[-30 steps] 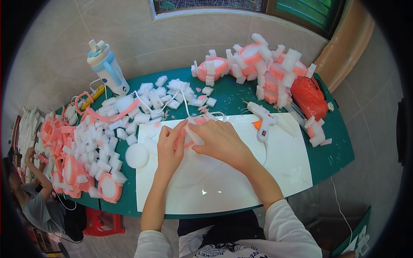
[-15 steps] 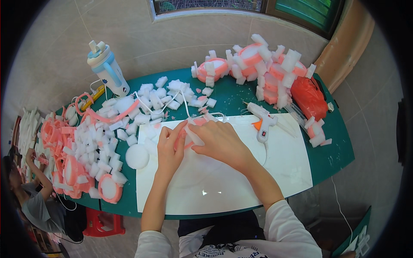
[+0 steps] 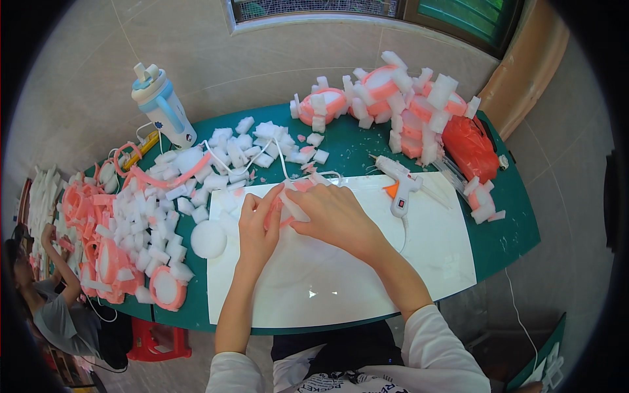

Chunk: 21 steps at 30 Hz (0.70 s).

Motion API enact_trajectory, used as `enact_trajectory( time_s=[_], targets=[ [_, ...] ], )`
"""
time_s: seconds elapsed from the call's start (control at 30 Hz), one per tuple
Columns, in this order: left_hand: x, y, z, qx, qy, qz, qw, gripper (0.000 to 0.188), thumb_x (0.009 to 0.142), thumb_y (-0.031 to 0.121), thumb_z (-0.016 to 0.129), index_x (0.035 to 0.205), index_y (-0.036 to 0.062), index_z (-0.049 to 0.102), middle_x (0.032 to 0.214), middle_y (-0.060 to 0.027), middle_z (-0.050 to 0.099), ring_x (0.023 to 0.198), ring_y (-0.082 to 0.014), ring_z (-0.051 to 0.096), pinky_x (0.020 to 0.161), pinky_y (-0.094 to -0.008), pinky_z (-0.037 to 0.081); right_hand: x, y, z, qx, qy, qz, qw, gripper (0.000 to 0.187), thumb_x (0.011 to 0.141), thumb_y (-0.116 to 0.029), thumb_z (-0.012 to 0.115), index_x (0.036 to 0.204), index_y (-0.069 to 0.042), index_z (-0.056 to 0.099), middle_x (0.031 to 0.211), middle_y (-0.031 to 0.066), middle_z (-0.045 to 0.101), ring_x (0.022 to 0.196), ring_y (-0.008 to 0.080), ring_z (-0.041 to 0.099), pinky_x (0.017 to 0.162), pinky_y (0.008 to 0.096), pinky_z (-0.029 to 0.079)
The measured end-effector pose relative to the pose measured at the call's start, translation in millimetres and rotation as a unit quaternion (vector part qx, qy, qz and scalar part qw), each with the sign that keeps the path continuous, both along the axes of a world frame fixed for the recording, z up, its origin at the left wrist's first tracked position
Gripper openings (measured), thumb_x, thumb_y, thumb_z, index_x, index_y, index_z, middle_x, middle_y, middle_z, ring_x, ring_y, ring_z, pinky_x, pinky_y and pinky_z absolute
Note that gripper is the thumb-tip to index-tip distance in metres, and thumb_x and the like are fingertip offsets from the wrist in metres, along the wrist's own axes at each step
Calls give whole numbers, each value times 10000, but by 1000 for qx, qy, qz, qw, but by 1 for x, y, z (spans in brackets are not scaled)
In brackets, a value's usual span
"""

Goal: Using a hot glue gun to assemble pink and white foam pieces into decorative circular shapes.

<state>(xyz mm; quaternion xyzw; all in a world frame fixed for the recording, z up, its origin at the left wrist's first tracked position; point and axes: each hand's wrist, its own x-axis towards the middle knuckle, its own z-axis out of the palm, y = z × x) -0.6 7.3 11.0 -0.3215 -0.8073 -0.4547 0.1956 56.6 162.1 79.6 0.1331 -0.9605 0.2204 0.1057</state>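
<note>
Both my hands are closed round one pink and white foam piece (image 3: 296, 208) above the white board (image 3: 341, 281). My left hand (image 3: 259, 223) grips its left side, fingers curled. From the right, my right hand (image 3: 334, 213) presses a white foam block against it with thumb and fingers. Much of the piece is hidden behind my fingers. On the board to the right lies a white glue gun (image 3: 400, 187) with an orange trigger, touched by neither hand. A round white foam disc (image 3: 209, 239) lies left of my left hand.
Small white foam blocks (image 3: 141, 223) and pink foam rings (image 3: 88, 203) cover the green table's left. Assembled pink-white foam pieces (image 3: 409, 108) pile at the back right by a red bag (image 3: 470, 149). A bottle (image 3: 164, 108) stands back left; another person (image 3: 62, 311) sits at far left.
Almost nothing differs. Both hands keep their hold on the foam piece in the same place, and the glue gun has not moved.
</note>
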Motion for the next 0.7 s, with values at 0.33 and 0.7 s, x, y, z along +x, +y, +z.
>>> enact_trajectory(
  time_s=[0.33,0.7],
  targets=[
    [-1,0,-1,2,-1,1,1000,307,841,74,570,1144,110,607,695,-59,359,613,-167,412,535,-269,353,-2,-1,0,-3,0,0,1000,443,726,-223,637,1130,-56,566,878,160,625,810,292,602,674,377,448],
    [1,-1,1,-9,-1,-2,1000,353,823,37,569,1166,114,595,712,-61,358,624,-169,418,548,-269,360,-2,2,-1,-5,-3,2,1000,441,727,-231,628,1131,-63,572,879,162,620,814,299,594,676,380,442]
  ],
)
